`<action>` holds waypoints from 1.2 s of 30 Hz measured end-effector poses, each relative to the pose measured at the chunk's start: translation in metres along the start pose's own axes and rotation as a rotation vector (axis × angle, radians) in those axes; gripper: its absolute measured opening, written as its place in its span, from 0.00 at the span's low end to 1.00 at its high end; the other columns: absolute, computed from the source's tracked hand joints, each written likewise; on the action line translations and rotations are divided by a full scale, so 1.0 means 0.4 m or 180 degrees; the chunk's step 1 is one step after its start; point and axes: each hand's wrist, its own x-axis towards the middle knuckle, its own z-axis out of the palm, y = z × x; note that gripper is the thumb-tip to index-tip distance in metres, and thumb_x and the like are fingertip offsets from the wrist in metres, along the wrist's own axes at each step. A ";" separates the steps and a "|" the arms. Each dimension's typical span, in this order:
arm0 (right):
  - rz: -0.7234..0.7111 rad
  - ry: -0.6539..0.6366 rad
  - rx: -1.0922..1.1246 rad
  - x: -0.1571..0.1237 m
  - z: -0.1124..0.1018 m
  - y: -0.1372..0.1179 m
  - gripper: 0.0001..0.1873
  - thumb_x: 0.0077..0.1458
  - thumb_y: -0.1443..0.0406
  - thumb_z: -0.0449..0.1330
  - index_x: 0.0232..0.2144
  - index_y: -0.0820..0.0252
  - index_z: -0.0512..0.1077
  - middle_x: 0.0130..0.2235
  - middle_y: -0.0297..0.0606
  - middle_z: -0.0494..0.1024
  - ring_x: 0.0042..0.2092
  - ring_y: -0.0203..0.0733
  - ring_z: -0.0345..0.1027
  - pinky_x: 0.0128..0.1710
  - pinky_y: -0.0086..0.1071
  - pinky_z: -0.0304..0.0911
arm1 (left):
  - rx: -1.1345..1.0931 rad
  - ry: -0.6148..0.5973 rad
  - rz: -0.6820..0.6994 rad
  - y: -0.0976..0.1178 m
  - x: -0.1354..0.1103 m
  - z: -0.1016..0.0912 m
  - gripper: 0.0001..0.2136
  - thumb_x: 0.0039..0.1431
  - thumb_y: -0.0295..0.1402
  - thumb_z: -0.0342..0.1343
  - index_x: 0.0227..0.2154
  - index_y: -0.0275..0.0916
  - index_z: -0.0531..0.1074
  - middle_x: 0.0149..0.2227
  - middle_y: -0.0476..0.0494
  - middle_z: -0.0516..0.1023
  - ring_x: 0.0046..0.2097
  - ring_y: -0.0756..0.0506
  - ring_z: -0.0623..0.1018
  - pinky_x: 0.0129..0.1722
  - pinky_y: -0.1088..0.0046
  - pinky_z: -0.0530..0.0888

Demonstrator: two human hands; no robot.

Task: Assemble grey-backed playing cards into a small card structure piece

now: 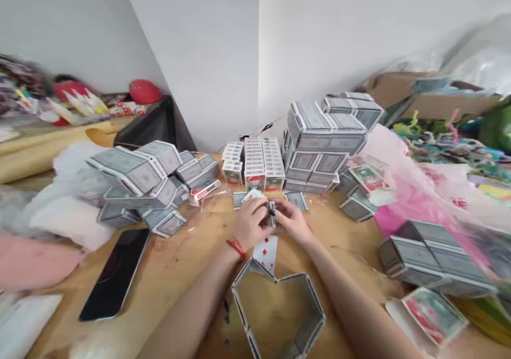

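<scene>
My left hand [252,222], with a red string at its wrist, and my right hand [293,219] meet over the middle of the table. Their fingers are closed around a small pale piece, perhaps a folded playing card [272,219], with something dark at its top that I cannot make out. Just below the hands lies a diamonds playing card [265,250] face up. Nearer to me, between my forearms, stands a heart-shaped ring of folded cards [318,300]. A few cards lie around the hands, one face-down card [297,199] beyond the right hand.
Upright card boxes [255,162] stand at the back. Stacks of folded-card blocks rise at the right [319,135] and left [146,175]. A phone [115,274] lies at left. Plastic bags [403,173] and an open cardboard box [431,101] crowd the right side.
</scene>
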 end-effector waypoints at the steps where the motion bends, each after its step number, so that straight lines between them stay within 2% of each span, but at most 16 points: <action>1: 0.0042 -0.0057 0.0089 -0.002 0.000 -0.001 0.20 0.44 0.60 0.63 0.41 0.59 0.69 0.41 0.39 0.74 0.42 0.41 0.67 0.44 0.33 0.61 | 0.0019 0.0003 -0.0014 0.000 0.000 0.000 0.10 0.43 0.29 0.57 0.32 0.36 0.67 0.41 0.40 0.72 0.44 0.44 0.71 0.43 0.65 0.68; 8: 0.0580 -0.0350 0.1004 -0.011 0.004 -0.008 0.22 0.43 0.60 0.64 0.42 0.53 0.65 0.34 0.34 0.75 0.33 0.39 0.70 0.32 0.31 0.65 | 0.0040 0.0127 -0.0015 0.010 0.001 -0.001 0.06 0.43 0.29 0.56 0.26 0.39 0.66 0.41 0.42 0.73 0.43 0.43 0.71 0.43 0.63 0.67; 14: 0.0771 -0.0318 0.1413 -0.010 0.004 -0.013 0.19 0.40 0.64 0.66 0.36 0.57 0.67 0.31 0.34 0.74 0.32 0.37 0.69 0.32 0.30 0.65 | 0.0056 0.0130 0.0005 0.014 0.003 -0.002 0.03 0.46 0.28 0.55 0.23 0.38 0.65 0.41 0.42 0.73 0.45 0.43 0.71 0.44 0.62 0.67; 19: 0.0857 -0.0320 0.1469 -0.008 0.004 -0.015 0.17 0.39 0.65 0.67 0.34 0.59 0.69 0.29 0.33 0.74 0.29 0.35 0.69 0.29 0.28 0.64 | 0.0109 0.0095 0.0027 0.015 0.001 -0.001 0.02 0.48 0.27 0.53 0.26 0.38 0.66 0.41 0.42 0.73 0.45 0.43 0.70 0.44 0.62 0.67; 36: 0.0849 -0.0181 0.1293 -0.011 0.007 -0.018 0.19 0.37 0.65 0.68 0.34 0.59 0.67 0.31 0.34 0.74 0.30 0.36 0.68 0.28 0.28 0.63 | 0.0073 0.0019 0.0244 0.011 0.004 0.000 0.08 0.45 0.23 0.51 0.31 0.39 0.66 0.42 0.42 0.72 0.46 0.43 0.70 0.44 0.62 0.68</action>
